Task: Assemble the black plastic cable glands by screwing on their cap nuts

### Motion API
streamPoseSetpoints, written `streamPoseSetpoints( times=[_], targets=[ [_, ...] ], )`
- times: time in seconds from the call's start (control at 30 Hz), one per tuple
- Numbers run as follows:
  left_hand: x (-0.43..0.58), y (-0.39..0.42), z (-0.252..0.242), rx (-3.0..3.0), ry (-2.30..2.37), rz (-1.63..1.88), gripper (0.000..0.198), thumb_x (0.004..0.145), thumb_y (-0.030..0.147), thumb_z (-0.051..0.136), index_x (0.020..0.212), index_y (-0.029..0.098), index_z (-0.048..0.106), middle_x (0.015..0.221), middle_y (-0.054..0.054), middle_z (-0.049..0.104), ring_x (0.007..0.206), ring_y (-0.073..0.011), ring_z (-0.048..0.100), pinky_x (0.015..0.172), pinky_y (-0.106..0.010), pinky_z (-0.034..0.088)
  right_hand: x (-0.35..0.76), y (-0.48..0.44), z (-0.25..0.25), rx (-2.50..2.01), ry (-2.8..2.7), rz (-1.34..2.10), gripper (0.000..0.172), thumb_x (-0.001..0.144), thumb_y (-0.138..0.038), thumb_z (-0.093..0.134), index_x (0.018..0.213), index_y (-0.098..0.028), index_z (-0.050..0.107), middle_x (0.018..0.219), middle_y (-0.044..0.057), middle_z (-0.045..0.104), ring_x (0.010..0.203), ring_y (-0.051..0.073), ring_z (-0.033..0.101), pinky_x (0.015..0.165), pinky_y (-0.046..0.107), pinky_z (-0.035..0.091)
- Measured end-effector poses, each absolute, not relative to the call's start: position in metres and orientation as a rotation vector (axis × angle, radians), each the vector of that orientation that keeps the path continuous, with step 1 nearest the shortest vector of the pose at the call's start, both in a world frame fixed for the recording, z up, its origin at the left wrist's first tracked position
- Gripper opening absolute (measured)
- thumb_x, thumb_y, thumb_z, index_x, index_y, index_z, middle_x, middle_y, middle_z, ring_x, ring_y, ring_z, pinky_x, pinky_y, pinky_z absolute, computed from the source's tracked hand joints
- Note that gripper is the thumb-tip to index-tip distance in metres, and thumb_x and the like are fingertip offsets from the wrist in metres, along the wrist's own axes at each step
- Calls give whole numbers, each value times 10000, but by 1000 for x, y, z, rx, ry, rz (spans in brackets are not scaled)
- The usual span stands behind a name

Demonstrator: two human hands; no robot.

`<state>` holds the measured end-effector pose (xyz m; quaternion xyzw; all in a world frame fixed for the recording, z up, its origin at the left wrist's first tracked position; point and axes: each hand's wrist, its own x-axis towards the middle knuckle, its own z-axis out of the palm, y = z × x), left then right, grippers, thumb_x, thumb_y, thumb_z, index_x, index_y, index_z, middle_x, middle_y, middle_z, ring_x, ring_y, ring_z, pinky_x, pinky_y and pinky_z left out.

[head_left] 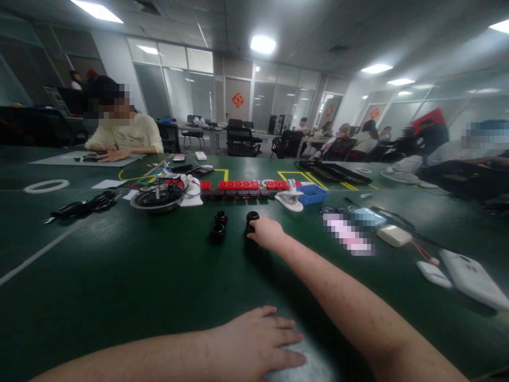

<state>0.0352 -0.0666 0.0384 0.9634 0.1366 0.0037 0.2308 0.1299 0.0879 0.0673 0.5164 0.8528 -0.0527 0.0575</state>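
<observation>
My right hand (268, 233) reaches out to the middle of the table with its fingers closed on a small, glossy black round piece (250, 229), mostly hidden by the fingers. Just behind that piece is another black round piece (252, 215) with a hollow top. To the left stand two similar pieces, a rear one (221, 216) and a front one (218, 231), close together. Their exact kind I cannot make out. Near the front edge my left hand (258, 342) lies palm down, fingers spread, holding nothing.
Behind the black pieces runs a row of red blocks (238, 185), with a white clip stand (291, 199) and a blue basket (314, 194) to its right. A metal bowl (157, 201) with cables stands left. A power bank (475, 276) lies right. A person (127, 132) sits across the table.
</observation>
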Motion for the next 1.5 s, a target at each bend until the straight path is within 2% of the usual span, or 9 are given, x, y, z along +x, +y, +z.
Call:
streamPoseSetpoints(
  times=[0.27,0.43,0.77,1.0,1.17,1.5],
  targets=[
    [34,-66,38,2661,365,75,444,844,241,443,1279,178,379,1354,-93,381,1260,-240,311,1027,-469,240,138,91,60,1634,2655,-259,391,844,-416,491,1154,-178,481,1047,77,564,899,191,563,758,375,465],
    [34,-65,34,2692,364,66,410,874,235,398,1281,194,377,1363,-76,370,1269,-221,299,1038,-450,238,142,99,53,1677,2730,-380,423,769,-438,566,1139,-240,522,999,72,615,873,216,592,704,294,455],
    [34,-64,28,2681,362,98,382,898,230,348,1277,195,382,1364,-69,370,1274,-213,288,1044,-447,226,156,102,41,1659,2825,-692,486,726,-494,586,1110,-197,560,1002,56,626,886,193,590,699,233,444],
    [35,-63,29,2698,351,85,385,893,222,347,1276,187,382,1360,-68,375,1267,-217,303,1036,-447,248,161,105,38,1689,2878,-715,549,660,-566,612,1082,-216,577,938,48,631,846,202,592,660,244,437],
    [35,-63,27,2703,342,76,391,897,229,324,1283,186,366,1365,-76,366,1274,-222,288,1027,-460,255,162,106,39,1702,2878,-719,509,676,-552,604,1049,-205,598,855,42,629,771,183,595,626,237,425],
    [36,-62,29,2715,333,36,400,900,236,296,1293,178,346,1372,-82,353,1271,-227,291,1015,-482,262,163,108,36,1710,2834,-748,555,660,-606,586,1027,-190,613,852,48,636,744,174,586,597,215,410]
  ],
)
